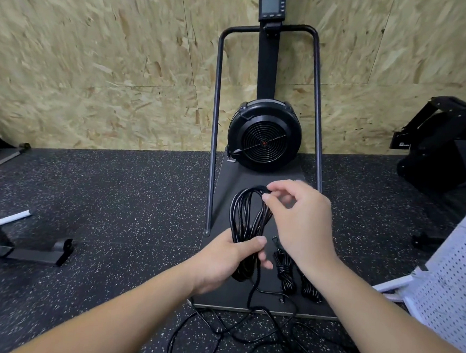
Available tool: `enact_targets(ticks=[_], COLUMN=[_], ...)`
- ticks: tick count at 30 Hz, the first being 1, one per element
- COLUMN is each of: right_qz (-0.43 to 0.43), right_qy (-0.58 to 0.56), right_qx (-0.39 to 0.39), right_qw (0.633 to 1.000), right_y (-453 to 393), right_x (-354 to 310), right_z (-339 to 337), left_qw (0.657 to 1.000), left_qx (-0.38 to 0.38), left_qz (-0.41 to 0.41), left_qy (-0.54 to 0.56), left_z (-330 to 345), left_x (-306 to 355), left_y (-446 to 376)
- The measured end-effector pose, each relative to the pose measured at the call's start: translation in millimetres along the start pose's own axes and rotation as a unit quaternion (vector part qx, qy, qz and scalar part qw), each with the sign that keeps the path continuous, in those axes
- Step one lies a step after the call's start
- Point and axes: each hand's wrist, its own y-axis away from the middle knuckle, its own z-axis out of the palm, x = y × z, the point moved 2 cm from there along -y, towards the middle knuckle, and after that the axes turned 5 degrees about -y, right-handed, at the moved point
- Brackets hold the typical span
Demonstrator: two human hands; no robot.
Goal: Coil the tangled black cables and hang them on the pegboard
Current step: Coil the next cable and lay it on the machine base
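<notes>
The left hand (222, 260) gripped one long looped black cable coil (246, 226) round its middle. The right hand (302, 221) pinched the coil's top loop. Two small bundled black cables (284, 272) lay just under the right hand on the flat dark machine platform (225, 186). Loose black cable (211, 330) trailed over the platform's near edge onto the speckled floor (102, 195). A white holed pegboard (454, 285) stood right of the hands.

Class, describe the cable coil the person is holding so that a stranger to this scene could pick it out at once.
Start at the round black fan against the chipboard wall, then come forward along its dark platform. Above the platform hangs a long looped black coil, with the left hand gripping its middle and the right hand pinching its top. Unlike the two small bundles lying beside it, it is larger and lifted.
</notes>
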Motion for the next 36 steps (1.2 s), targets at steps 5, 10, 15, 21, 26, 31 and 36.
enact_targets(ticks=[5,10,15,21,26,31,36], right_qz=[0.11,0.211,0.289,0.277,0.291,0.342,0.34], right_qy=[-0.055,-0.23,-0.315,-0.346,-0.478,-0.569,-0.537], right_qx=[-0.078,-0.181,-0.214,-0.281,-0.286,-0.182,-0.124], right_qw=[0.989,0.933,0.878,0.851,0.778,0.726,0.762], right_y=[-4,1,-2,-8,-5,2,1], right_x=[16,20,24,16,13,-11,-11], right_z=[6,17,13,3,0,11,17], left_qw=[0.999,0.998,0.998,0.992,0.974,0.964,0.971], left_qx=[-0.021,-0.045,-0.056,-0.08,-0.179,-0.228,-0.223], left_qz=[0.018,0.013,0.001,-0.015,-0.018,-0.019,-0.016], left_qy=[0.037,-0.03,0.01,0.095,0.14,0.134,0.087], left_z=[-5,-4,-1,-10,-3,6,7], left_x=[6,13,12,12,15,20,21], left_y=[3,8,12,12,15,17,21])
